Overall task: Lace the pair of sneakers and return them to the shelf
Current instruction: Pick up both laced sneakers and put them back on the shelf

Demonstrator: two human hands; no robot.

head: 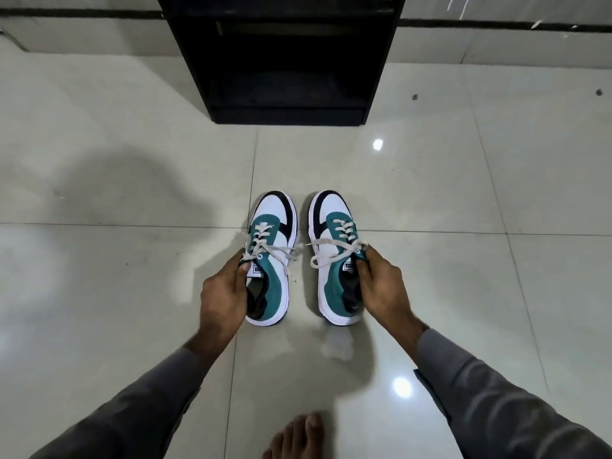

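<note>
Ahead, black shelf (284,61) on tiled floor (463,193), bare foot (294,438) below, left grip (225,289) pinching left sneaker (270,260), right grip (381,286) pinching right sneaker (337,256)

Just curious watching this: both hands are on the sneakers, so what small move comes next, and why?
Probably lift both toward the shelf: the left hand and right hand each grip a sneaker by its collar, and both look laced.

Dim, wide-angle view; lamp glare spots the glossy floor (430,193).
</note>
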